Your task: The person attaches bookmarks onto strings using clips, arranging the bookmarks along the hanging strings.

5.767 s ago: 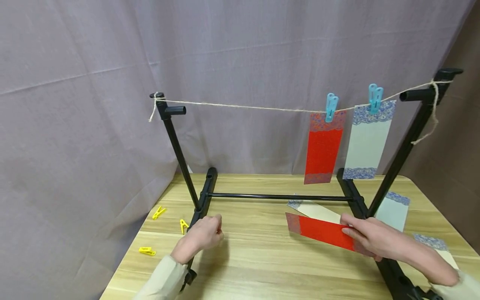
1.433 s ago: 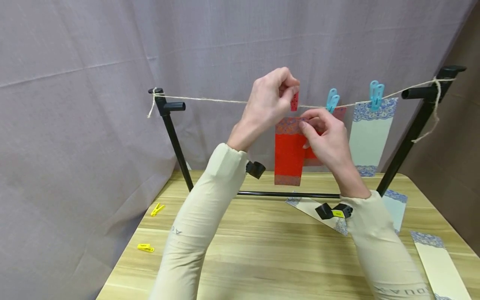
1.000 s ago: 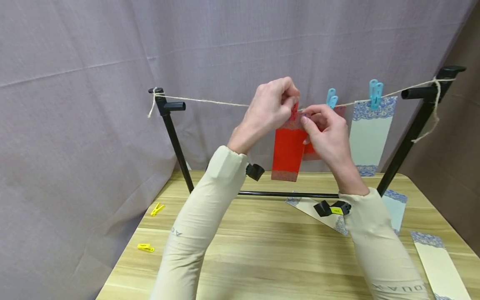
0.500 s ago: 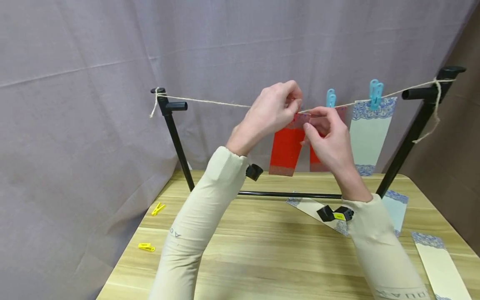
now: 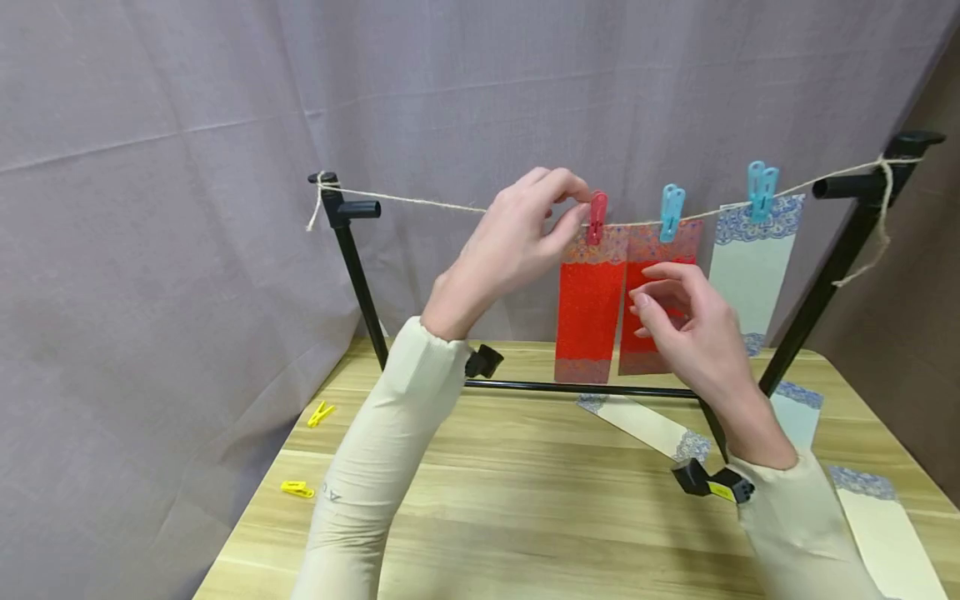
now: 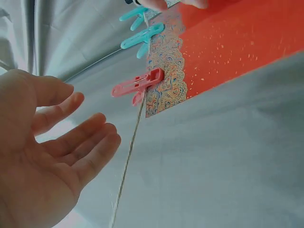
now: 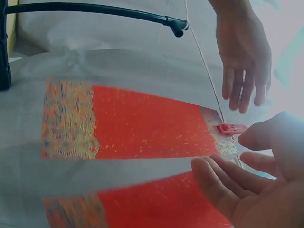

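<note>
Left hand up at the string, fingers loose and spread, holding nothing, fingertips just beside the red peg but not clearly touching it. Right hand lower and nearer, open too, fingers relaxed in front of the second red card, gripping nothing.

Red card hanging straight down from the string under the red peg, patterned band at top and bottom, lower edge just above the black crossbar. Touching or just overlapping its right edge, the second red card under a blue peg. Further right, a pale card with blue patterned ends under another blue peg.

String tied between two black posts, left post and right post, sagging a little toward the middle. Right forearm crossing in front of the right post's lower part.

On the table: a pale card lying slantwise behind the right wrist, partly hidden by it; another pale card at the near right edge; a third beside the right post. Two yellow pegs far left on the table, well apart from both hands. Grey curtain behind everything.
</note>
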